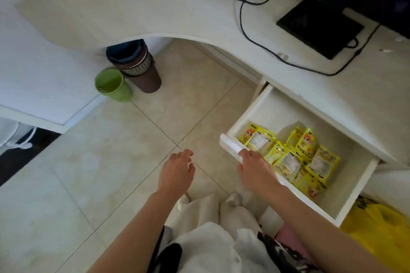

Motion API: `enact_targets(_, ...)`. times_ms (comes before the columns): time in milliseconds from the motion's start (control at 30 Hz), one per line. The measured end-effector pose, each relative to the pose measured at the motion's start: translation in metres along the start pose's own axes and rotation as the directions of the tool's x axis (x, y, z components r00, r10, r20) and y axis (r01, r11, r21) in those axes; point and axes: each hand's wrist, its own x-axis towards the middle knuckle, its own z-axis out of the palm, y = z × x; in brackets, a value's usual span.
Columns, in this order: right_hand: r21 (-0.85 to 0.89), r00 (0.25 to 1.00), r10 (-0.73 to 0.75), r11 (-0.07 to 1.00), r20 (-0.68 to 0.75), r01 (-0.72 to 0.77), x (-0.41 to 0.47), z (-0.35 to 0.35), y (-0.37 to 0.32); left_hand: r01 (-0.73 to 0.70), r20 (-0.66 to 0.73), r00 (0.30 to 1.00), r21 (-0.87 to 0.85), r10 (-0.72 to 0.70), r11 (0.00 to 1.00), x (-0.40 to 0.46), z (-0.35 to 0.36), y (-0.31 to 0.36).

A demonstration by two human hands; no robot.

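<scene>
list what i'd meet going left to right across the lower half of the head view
green bin → brown bin → left hand → right hand, gripping the drawer front → yellow snack packets → yellow plastic bag

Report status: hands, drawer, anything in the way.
Right hand grips drawer at its front; left hand open, holding nothing. Drawer pulled out, yellow snack packets inside. Nothing seen blocking it.
</scene>
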Motion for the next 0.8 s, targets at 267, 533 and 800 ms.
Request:
enact_targets(267, -0.037, 0.993, -0.119, 0.992, -0.001, 0.119, 0.017, 0.018, -0.107, 0.082, -0.068, 0.994, 0.004, -0.082, 0.997, -0.015, -0.049, -0.087)
enact_targets(533, -0.040, 0.982, -0.188, 0.981, 0.017, 0.188, 0.040, 0.034, -0.211, 0.084, -0.090, 0.993, 0.015, -0.082, 0.996, 0.001, -0.095, -0.160)
enact_targets(800, -0.094, 0.961, -0.276, 0.957, 0.007, 0.275, 0.085, 0.018, -0.281, 0.124, -0.138, 0.983, 0.019, -0.120, 0.992, 0.040, -0.138, -0.206)
